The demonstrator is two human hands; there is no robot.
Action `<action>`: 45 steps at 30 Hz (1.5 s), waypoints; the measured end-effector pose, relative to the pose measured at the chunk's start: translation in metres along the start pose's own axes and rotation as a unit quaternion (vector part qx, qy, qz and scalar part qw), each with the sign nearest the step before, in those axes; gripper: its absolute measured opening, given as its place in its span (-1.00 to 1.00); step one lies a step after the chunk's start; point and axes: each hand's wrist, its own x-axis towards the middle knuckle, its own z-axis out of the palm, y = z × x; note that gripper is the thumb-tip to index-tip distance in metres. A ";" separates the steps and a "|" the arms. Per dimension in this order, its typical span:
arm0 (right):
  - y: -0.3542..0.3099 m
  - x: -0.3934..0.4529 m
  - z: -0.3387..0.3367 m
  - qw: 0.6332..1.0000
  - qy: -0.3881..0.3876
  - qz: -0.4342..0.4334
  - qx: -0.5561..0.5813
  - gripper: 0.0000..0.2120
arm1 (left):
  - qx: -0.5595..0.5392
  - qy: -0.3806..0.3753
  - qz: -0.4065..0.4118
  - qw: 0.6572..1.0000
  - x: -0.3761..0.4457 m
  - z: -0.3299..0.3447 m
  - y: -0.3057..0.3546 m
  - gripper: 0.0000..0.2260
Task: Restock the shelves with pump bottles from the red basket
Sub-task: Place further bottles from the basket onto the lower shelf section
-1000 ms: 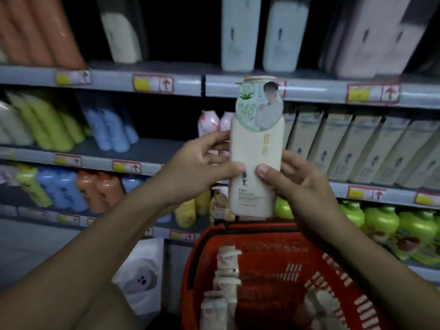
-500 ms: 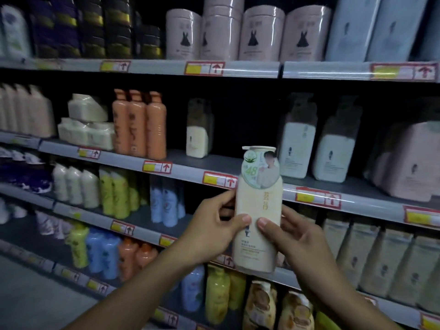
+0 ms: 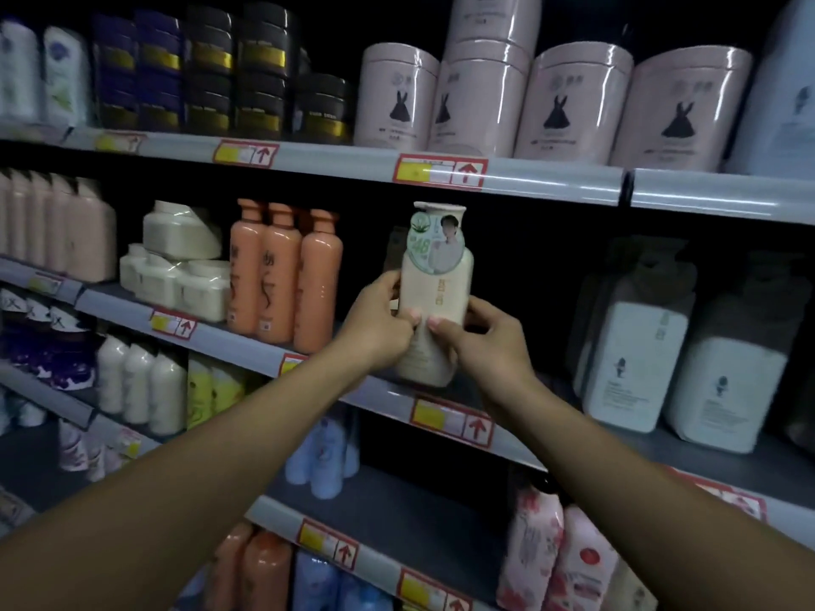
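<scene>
A cream pump bottle (image 3: 436, 293) with a round green-and-white tag at its neck stands upright at the front of the middle shelf (image 3: 247, 346). My left hand (image 3: 379, 324) grips its left side, and my right hand (image 3: 480, 341) grips its right side, thumbs on the front. The bottle's base sits at or just above the shelf's edge; I cannot tell if it touches. A similar bottle stands dimly behind it. The red basket is out of view.
Three orange bottles (image 3: 286, 275) stand left of the held bottle, with white tubs (image 3: 181, 271) further left. Boxed white bottles (image 3: 635, 350) stand to the right. Pink canisters (image 3: 485, 99) and dark jars (image 3: 233, 72) fill the shelf above. Lower shelves hold coloured bottles.
Both hands have lifted the bottle up and away from over the basket to the middle shelf. The view has risen, so the basket has dropped out of sight.
</scene>
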 end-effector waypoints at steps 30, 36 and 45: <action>0.055 0.041 0.079 0.994 0.015 0.014 -0.106 -0.50 | 0.064 0.005 -0.100 0.993 0.057 -0.029 -0.093 -0.41; 0.039 0.020 0.051 0.990 0.031 -0.037 -0.131 -0.43 | 0.038 0.099 -0.063 0.992 0.032 -0.021 -0.079 -0.33; 0.016 -0.062 -0.058 0.980 -0.004 -0.088 -0.176 -0.52 | -0.007 0.033 -0.023 0.999 -0.047 0.053 -0.008 -0.59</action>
